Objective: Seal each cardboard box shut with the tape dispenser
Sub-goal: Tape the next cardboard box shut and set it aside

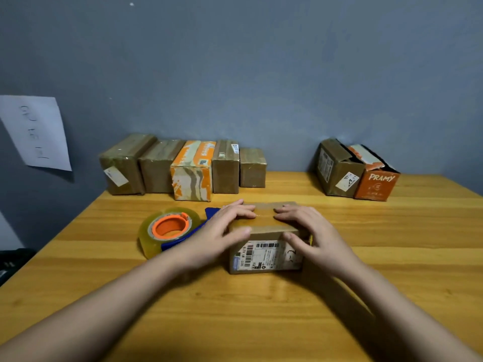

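A small brown cardboard box [265, 253] with a white shipping label on its near side stands on the wooden table [235, 309] in the middle. My left hand [222, 228] and my right hand [308, 231] both lie flat on its top, fingers straight and pressing, thumbs over the near top edge. A strip of clear tape shows on the lid between my fingertips. The tape dispenser [170, 229], blue with an orange core and a roll of clear tape, lies on the table just left of the box, partly behind my left hand.
Several taped boxes [183, 168] stand in a row against the blue wall at the back left. At the back right stand a brown box [337, 168] with raised flaps and an orange box [376, 178]. A paper sheet [36, 131] hangs on the wall.
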